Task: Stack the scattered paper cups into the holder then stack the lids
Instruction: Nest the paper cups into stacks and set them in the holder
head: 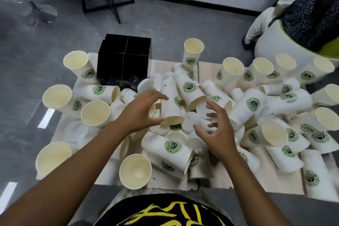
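Here, both hands hover over the cup pile.
Left hand (141, 111) and right hand (218, 130): each grip wide, holding nothing (black holder (124, 64) behind, on the counter (211, 68)).

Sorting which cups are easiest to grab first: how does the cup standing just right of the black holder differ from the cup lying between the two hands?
The cup by the holder stands upright, mouth up; the cup between the hands lies on its side, mouth toward the person. The first stands alone at the pile's far edge; the second is wedged among other cups. Both are white with a green logo and cream inside.
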{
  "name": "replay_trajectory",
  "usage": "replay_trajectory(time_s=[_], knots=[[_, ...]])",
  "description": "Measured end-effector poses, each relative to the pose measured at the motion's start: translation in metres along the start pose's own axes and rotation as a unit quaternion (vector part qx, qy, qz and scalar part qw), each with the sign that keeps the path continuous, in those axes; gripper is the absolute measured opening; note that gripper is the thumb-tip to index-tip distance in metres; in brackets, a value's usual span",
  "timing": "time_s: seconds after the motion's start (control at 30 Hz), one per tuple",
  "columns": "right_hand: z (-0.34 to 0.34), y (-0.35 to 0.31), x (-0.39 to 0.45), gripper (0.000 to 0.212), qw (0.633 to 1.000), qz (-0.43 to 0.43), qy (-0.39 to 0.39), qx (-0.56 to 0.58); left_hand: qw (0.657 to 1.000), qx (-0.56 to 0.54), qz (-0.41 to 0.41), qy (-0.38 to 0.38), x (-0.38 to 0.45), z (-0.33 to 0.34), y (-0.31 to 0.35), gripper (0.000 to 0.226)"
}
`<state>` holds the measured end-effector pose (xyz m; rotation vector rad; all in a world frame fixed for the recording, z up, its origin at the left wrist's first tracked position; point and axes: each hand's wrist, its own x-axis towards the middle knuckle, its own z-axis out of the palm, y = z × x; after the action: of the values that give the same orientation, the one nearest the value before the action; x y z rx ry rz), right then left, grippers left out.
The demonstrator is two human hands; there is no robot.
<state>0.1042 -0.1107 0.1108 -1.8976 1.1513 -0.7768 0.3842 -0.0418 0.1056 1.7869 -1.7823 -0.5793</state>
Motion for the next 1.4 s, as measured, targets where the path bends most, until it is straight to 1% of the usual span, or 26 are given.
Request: replay_trajectory(time_s=[0.07,0.23,0.43,0.53,0.63,0.83,0.97,1.13,1.23,1.4], knots=[[0.0,0.001,-0.004,0.077,1.0,0.007,-0.017,-0.011,1.0,0.019,0.005,-0.025,0.006,0.008,-0.002,0.066],[-0.006,0.005,-0.005,0.077,0.999,0.002,-0.042,-0.011,0.997,0.062,-0.007,-0.037,0.022,0.031,-0.003,0.068],[-0.014,0.015,-0.002,0.076,0.999,0.003,-0.048,-0.009,0.992,0.126,-0.009,-0.03,0.035,0.049,0.003,0.057],[-0.016,0.02,-0.002,0.075,0.999,0.003,-0.049,-0.008,0.99,0.141,-0.016,-0.005,0.039,0.049,0.006,0.046],[-0.019,0.025,-0.002,0.075,0.999,0.002,-0.053,-0.005,0.988,0.153,-0.004,0.026,0.038,0.046,0.01,0.034],[-0.024,0.024,0.003,0.073,0.998,-0.002,-0.062,0.012,0.981,0.165,-0.018,0.1,0.035,0.029,0.021,0.022],[-0.028,0.018,0.009,0.074,0.997,-0.019,-0.069,0.02,0.974,0.171,-0.033,0.143,0.032,0.012,0.032,0.021],[-0.033,0.006,0.014,0.075,0.995,-0.054,-0.082,0.032,0.968,0.149,-0.043,0.197,0.025,-0.012,0.055,0.017],[-0.034,0.002,0.016,0.077,0.992,-0.071,-0.099,0.029,0.965,0.132,-0.052,0.22,0.018,-0.024,0.068,0.017],[-0.028,-0.005,0.014,0.074,0.983,-0.101,-0.148,0.048,0.958,0.088,-0.072,0.265,-0.006,-0.036,0.089,0.013]])
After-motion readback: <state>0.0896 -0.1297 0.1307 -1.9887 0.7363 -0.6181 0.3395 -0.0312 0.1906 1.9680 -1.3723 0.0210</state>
